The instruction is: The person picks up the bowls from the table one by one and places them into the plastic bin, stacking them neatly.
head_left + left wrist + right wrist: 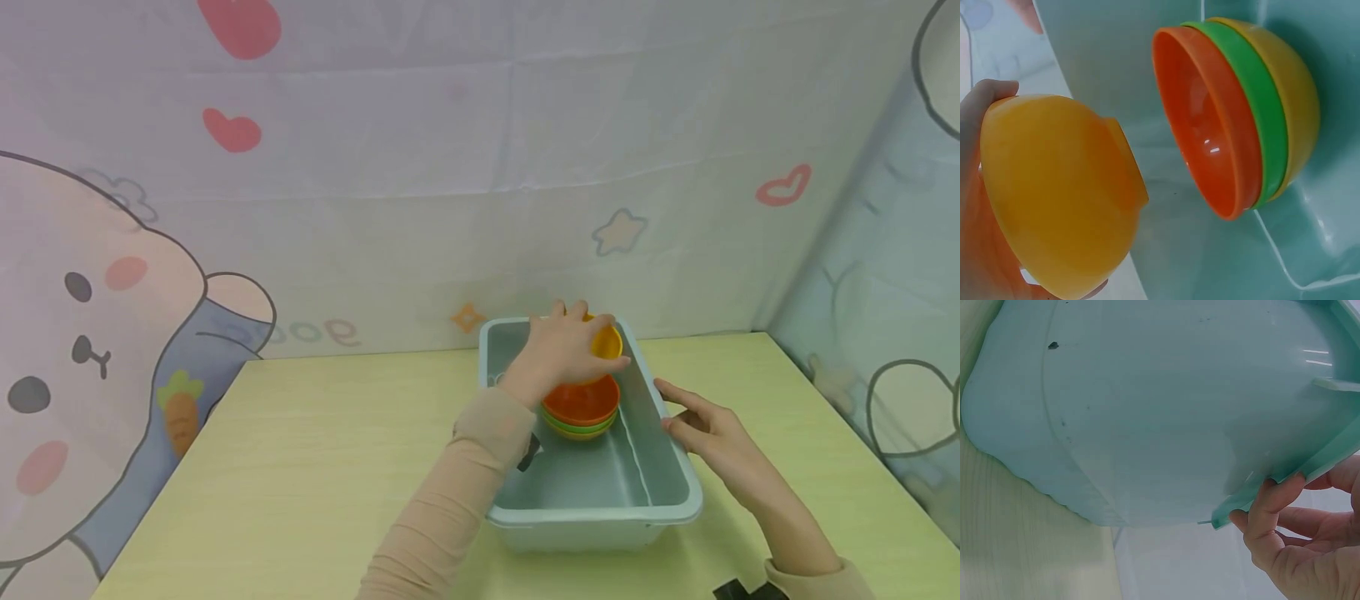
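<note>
My left hand (562, 350) grips a yellow bowl (1063, 194) by its rim, above the far part of a pale blue-green plastic tub (592, 517). In the left wrist view the bowl is tilted, its outside and foot facing the camera. Apart from it, inside the tub, sits a nested stack: an orange bowl (1235, 144) on top, a green bowl (1269, 119) in the middle and a yellow-orange bowl (1300, 100) at the bottom. My right hand (712, 429) holds the tub's right rim from outside, fingertips bent against its lip (1285, 484).
The tub stands on a light wood-look table (360, 450), near its back edge. Behind the table hangs a printed cloth (420, 183) with hearts and a cartoon bear; another printed cloth (892, 333) hangs along the right side.
</note>
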### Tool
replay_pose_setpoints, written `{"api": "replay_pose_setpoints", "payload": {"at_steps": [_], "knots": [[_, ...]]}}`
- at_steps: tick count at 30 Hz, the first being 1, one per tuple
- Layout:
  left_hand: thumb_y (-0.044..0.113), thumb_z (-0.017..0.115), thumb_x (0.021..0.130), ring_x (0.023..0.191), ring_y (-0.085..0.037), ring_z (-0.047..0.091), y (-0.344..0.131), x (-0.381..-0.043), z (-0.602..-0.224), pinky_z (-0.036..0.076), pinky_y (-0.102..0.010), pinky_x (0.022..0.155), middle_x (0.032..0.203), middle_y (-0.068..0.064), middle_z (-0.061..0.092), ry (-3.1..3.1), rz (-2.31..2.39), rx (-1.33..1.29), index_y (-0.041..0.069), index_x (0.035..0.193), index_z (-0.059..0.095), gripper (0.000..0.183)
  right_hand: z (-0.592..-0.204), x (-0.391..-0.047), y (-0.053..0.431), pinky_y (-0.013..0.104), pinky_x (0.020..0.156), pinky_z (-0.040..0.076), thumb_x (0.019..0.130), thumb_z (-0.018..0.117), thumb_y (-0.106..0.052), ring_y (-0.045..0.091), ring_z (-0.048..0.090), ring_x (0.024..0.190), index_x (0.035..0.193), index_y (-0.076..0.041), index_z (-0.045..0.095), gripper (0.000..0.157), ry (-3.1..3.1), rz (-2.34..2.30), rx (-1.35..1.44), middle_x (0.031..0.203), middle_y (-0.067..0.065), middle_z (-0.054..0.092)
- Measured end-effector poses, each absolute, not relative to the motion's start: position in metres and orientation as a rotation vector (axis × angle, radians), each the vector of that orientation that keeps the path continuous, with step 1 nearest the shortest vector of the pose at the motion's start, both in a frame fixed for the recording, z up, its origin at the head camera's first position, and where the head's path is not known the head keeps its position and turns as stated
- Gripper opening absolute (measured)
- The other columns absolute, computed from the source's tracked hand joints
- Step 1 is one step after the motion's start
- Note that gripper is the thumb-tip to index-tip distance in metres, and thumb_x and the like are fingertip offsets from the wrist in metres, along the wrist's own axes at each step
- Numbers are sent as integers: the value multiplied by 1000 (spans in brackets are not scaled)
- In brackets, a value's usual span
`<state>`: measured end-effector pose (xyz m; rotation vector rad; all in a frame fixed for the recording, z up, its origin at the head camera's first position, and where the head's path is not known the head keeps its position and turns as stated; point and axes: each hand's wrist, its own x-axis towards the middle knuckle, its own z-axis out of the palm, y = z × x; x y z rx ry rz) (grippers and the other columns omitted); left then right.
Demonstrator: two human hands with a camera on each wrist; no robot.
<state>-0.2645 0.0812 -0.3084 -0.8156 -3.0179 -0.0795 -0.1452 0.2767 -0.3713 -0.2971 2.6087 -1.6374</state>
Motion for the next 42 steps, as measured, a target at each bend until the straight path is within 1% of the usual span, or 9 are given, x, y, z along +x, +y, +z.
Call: {"api": "replay_pose_setpoints", "payload": {"at_steps": [5,11,17,24,31,39,42], "knots": [[73,43,86,143,-33,28,83,-267,-313,30,-61,110,156,-1,31,-3018,-69,-820,39,146,36,69,-371,-144,277,23,75,50,100,51,-23,8,60,83,150,-5,30,58,2612,-1636,-309,99,12,64],[73,43,86,141,-31,32,85,-268,-318,35,-58,108,154,0,33,-3011,-16,-834,39,146,36,68,-371,-145,277,23,74,50,100,50,-22,7,59,82,151,-5,29,57,2603,-1649,-322,97,11,63],[72,44,87,141,-32,33,87,-269,-324,36,-57,108,155,0,33,-3017,52,-864,38,146,35,69,-370,-145,277,23,74,50,101,49,-21,7,59,83,151,-5,29,56,2602,-1652,-332,101,14,64],[73,42,87,143,-34,30,90,-273,-332,35,-57,108,154,1,34,-3044,132,-915,38,147,34,71,-370,-146,277,24,76,50,100,50,-23,7,60,85,151,-7,30,57,2605,-1635,-292,104,16,64],[74,42,86,139,-30,35,93,-273,-336,40,-55,105,153,2,36,-3045,179,-949,39,148,33,72,-370,-145,276,24,77,51,100,50,-24,8,61,85,151,-7,30,57,2602,-1636,-285,104,17,64],[72,43,87,137,-28,37,94,-273,-342,44,-54,100,153,1,35,-3060,223,-972,38,147,35,70,-371,-145,277,24,77,51,100,50,-23,8,62,86,151,-6,30,57,2604,-1638,-292,106,18,64],[72,44,86,136,-28,36,95,-273,-344,43,-54,101,154,1,33,-3075,222,-980,38,148,35,71,-371,-145,276,24,77,51,100,50,-23,8,62,85,151,-6,30,57,2605,-1636,-290,106,18,64]]}}
